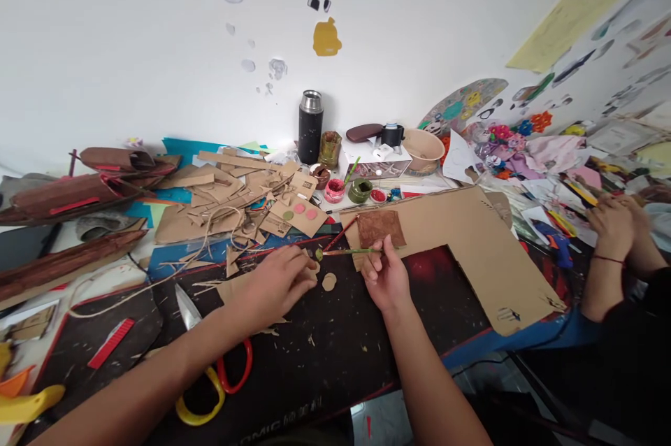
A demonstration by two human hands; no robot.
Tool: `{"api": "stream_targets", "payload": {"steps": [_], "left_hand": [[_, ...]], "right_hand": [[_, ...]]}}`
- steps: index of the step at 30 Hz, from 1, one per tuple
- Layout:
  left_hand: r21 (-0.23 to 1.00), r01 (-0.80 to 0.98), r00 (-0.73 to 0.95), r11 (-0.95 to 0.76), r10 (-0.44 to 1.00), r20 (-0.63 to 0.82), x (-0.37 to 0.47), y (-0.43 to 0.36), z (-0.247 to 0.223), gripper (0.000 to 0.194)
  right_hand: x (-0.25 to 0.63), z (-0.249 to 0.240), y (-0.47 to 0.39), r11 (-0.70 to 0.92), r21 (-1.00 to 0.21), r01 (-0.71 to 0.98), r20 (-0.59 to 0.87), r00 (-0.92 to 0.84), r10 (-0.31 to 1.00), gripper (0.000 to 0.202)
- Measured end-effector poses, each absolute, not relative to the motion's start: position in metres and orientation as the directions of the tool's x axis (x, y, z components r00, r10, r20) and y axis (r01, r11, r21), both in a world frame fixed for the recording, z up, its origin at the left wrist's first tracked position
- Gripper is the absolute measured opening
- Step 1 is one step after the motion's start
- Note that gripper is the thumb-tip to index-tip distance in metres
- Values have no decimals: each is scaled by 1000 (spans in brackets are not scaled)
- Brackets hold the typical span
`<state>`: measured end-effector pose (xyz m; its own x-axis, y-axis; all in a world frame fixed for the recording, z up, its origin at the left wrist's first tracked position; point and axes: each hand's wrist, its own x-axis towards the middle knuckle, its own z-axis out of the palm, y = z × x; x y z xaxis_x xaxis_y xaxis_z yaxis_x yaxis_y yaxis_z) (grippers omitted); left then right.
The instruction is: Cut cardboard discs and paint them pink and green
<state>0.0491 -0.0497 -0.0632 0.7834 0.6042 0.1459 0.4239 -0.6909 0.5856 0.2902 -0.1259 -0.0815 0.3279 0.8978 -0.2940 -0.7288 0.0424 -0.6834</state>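
My right hand (pixel 386 278) pinches a thin paintbrush (pixel 346 251) that points left, its tip by a small green-painted spot. At that spot, the fingertips of my left hand (pixel 286 278) are closed on a small cardboard disc (pixel 316 267), partly hidden by the fingers. Small round cardboard discs (pixel 328 282) lie on the dark table just right of my left hand. Beyond the brush sit an open jar of green paint (pixel 360 190), a pink paint jar (pixel 334 190) and a brown-painted cardboard piece (pixel 381 229). Another brush (pixel 342 233) leans by that piece.
Large scissors (pixel 220 376) lie under my left forearm. Cardboard scraps (pixel 220 187) pile up at back left, near painted discs (pixel 299 209) on a card. An L-shaped cardboard sheet (pixel 487 250) covers the right. A black thermos (pixel 311 128) stands behind. Another person's hands (pixel 613 226) rest far right.
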Motion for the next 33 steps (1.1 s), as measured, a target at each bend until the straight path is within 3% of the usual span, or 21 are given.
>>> {"api": "stream_targets", "payload": {"steps": [7,11,22,27,33], "left_hand": [[364,468,838,-806,535,109,77,-63,-63,17],[296,470,856,-832,511,75,83,-65,-63,15],[485,420,810,-767,558,181,56,-76,-58,13],[445,548,718,-708,671,183,22,-58,-62,20],[461,579,708,-673,695,126,16,-47,-72,29]], "right_hand": [[290,-79,-126,41,-691,-722,-306,343,888,41],[290,-80,-126,38,-675,-736,-308,329,892,42],[291,-80,-126,33,-667,-744,-319,326,890,40],[292,-83,-126,38,-671,-741,-302,319,898,40],[285,-81,-126,0,-770,-638,-270,326,906,47]]}}
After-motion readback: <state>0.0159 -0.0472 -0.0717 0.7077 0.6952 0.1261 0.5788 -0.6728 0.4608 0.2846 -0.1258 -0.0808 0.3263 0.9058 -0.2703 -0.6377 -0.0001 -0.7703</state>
